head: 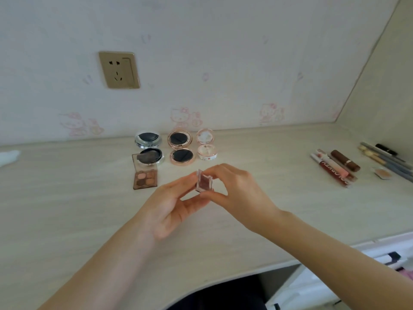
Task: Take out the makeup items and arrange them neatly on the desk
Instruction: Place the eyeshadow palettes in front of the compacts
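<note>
Two hands hold a small clear makeup case above a pale wood-grain desk.

At centre frame, the left hand (172, 204) and right hand (237, 189) pinch the small case (203, 181) between fingertips, holding it clear of the desk (67, 198); it shows a reddish-brown pan inside. Just beyond, left of centre, an open eyeshadow palette (145, 175) lies on the desk. Behind it, by the wall, three open compacts sit in a row: a silver compact (149, 151), a rose-gold compact (181, 149) and a white compact (206, 145). At the right edge, well apart, lie lip gloss tubes (333, 170), a brown lipstick (345, 161), a small round pot (382, 172) and several pencils (384, 158). A gold wall socket (119, 70) is at upper left.
</note>
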